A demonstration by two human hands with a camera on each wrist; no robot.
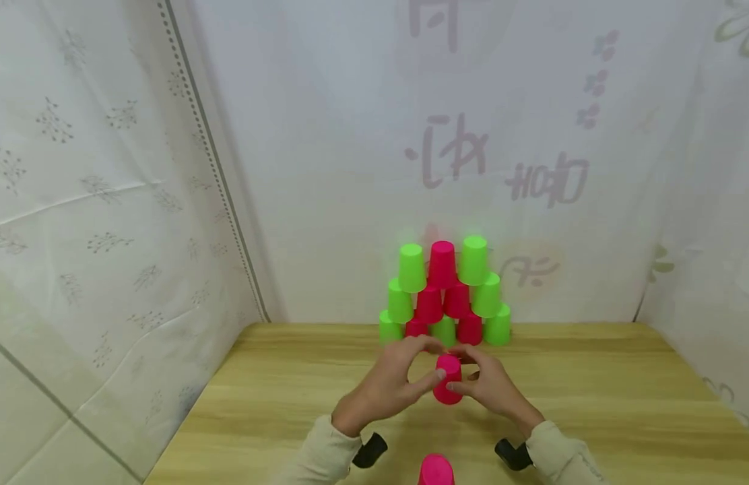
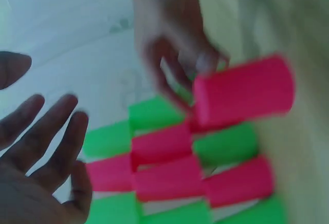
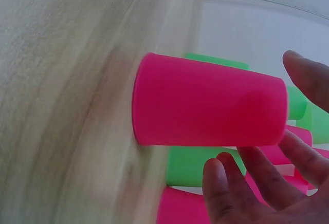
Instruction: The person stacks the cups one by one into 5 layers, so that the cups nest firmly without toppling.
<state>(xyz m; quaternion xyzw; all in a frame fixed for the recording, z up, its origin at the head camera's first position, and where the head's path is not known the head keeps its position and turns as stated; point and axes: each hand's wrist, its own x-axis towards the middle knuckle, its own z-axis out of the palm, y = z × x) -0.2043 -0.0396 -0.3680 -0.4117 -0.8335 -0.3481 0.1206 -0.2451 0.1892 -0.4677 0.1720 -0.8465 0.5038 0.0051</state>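
A pink cup (image 1: 448, 389) stands upside down on the table in front of the cup stack. My left hand (image 1: 391, 377) is at its left side, its thumb overlapping the cup in the head view; the left wrist view shows that hand's fingers (image 2: 67, 131) spread, with nothing held. On the other side, my right hand (image 1: 492, 380) is loosely around the cup. In the right wrist view its thumb and fingers (image 3: 267, 180) are apart, near the cup's base end. Whether any fingertip touches the cup is hard to tell.
Behind the hands rises a stack of upside-down green and pink cups (image 1: 443, 266) in three tiers, near the back cloth (image 1: 326, 202). Another pink cup (image 1: 436, 469) is at the bottom edge of the head view. The wooden table (image 1: 277, 404) extends to both sides.
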